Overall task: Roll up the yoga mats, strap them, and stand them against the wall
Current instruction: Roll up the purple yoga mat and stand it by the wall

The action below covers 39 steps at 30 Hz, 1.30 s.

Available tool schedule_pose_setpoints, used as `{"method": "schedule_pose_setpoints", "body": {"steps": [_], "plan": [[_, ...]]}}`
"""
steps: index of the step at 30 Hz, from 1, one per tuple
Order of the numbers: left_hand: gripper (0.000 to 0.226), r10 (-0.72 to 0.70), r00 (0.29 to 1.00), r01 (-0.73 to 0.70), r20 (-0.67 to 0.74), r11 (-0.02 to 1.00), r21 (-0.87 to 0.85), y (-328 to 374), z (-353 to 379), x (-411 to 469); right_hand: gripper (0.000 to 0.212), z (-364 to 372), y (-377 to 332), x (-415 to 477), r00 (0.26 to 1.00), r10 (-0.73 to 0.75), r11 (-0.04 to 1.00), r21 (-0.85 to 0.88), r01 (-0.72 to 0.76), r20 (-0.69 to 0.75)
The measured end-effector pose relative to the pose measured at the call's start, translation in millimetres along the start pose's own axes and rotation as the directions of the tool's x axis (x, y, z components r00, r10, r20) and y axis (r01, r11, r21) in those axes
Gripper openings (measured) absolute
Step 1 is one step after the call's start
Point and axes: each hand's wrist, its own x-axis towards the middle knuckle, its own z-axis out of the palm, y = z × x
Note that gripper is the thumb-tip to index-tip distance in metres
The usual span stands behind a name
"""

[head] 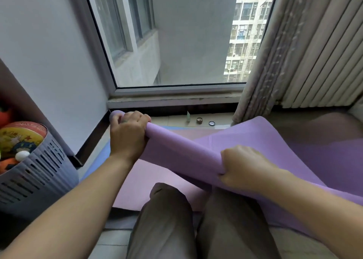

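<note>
Purple yoga mat [182,150] is seen partly rolled and held over pink mat [145,180] at 6 o'clock. The roll runs from 9 to 4 o'clock, with the loose sheet spread toward 3. Left hand [127,135]: fingers clamped round the roll end at 9. Right hand [243,166]: fingers curled round the roll at 4.

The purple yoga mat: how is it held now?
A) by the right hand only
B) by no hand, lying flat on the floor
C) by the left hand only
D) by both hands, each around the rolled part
D: the left hand and the right hand each curl round the rolled part of the purple yoga mat.
</note>
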Motion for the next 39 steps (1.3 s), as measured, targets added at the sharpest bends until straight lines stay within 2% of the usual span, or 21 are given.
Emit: {"method": "schedule_pose_setpoints", "body": {"steps": [2, 3, 5, 6, 7, 8, 9, 12, 15, 17, 19, 21, 24, 28, 31, 34, 37, 39], "plan": [[0.030, 0.020, 0.974, -0.033, 0.224, 0.998, 0.057, 13, -1, -1, 0.020, 16, 11, 6, 0.999, 0.030, 0.999, 0.034, -0.031, 0.026], [0.035, 0.022, 0.913, -0.067, 0.408, 0.993, 0.095, 19, -2, -3, 0.020, 24, 15, 7, 0.998, 0.040, 0.998, 0.045, -0.042, 0.052], [0.042, 0.060, 0.680, -0.220, 0.730, 0.967, 0.125, 32, -9, -13, 0.024, 41, 20, 5, 0.994, 0.042, 0.998, 0.048, -0.048, 0.104], [0.046, 0.106, 0.556, -0.262, 0.824, 0.963, 0.054, 41, -15, -18, 0.025, 49, 21, 2, 0.993, 0.038, 0.998, 0.044, -0.043, 0.113], [0.052, 0.172, 0.463, -0.266, 0.870, 0.963, -0.049, 52, -20, -24, 0.023, 56, 22, -1, 0.993, 0.029, 0.999, 0.039, -0.034, 0.110], [0.058, 0.241, 0.410, -0.250, 0.880, 0.957, -0.146, 64, -26, -30, 0.022, 60, 23, -4, 0.995, 0.020, 0.999, 0.031, -0.024, 0.099], [0.062, 0.312, 0.403, -0.246, 0.861, 0.942, -0.226, 77, -28, -35, 0.022, 63, 22, -9, 0.996, 0.018, 0.999, 0.027, -0.020, 0.085], [0.053, 0.414, 0.490, -0.274, 0.767, 0.909, -0.315, 105, -27, -55, 0.026, 68, 19, -19, 0.998, -0.001, 0.999, 0.032, -0.001, 0.063], [0.038, 0.378, 0.567, -0.259, 0.732, 0.925, -0.277, 106, -26, -74, 0.038, 70, 17, -34, 0.998, -0.043, 0.998, 0.037, 0.042, 0.034], [0.037, 0.341, 0.609, -0.247, 0.716, 0.940, -0.237, 103, -32, -86, 0.047, 74, 20, -43, 0.999, -0.032, 0.998, -0.052, 0.031, -0.009], [0.039, 0.321, 0.660, -0.271, 0.679, 0.945, -0.183, 103, -37, -94, 0.048, 78, 25, -48, 0.993, -0.032, 0.991, -0.133, 0.016, -0.113], [0.045, 0.290, 0.676, -0.283, 0.678, 0.951, -0.125, 105, -42, -104, 0.046, 84, 21, -52, 0.985, -0.067, 0.978, -0.204, 0.033, -0.162], [0.051, 0.238, 0.676, -0.263, 0.698, 0.962, -0.073, 104, -53, -120, 0.047, 88, 14, -61, 0.971, -0.101, 0.977, -0.206, 0.055, -0.219], [0.044, 0.233, 0.699, -0.264, 0.676, 0.963, -0.059, 97, -68, -131, 0.041, 85, 4, -77, 0.971, -0.156, 0.974, -0.192, 0.120, -0.184], [0.028, 0.274, 0.686, -0.258, 0.673, 0.958, -0.128, 91, -69, -129, 0.021, 74, -1, -76, 0.998, -0.064, 0.989, -0.134, 0.060, -0.029], [0.020, 0.303, 0.641, -0.251, 0.705, 0.951, -0.181, 87, -64, -121, 0.011, 69, -5, -70, 0.994, 0.017, 0.997, -0.076, -0.008, 0.112], [0.011, 0.337, 0.538, -0.240, 0.773, 0.940, -0.243, 87, -54, -118, 0.010, 76, -6, -67, 0.951, 0.067, 0.997, 0.005, -0.072, 0.302], [0.013, 0.378, 0.448, -0.182, 0.810, 0.926, -0.331, 88, -45, -118, 0.007, 82, -3, -67, 0.920, 0.066, 0.989, 0.096, -0.112, 0.386]]}}
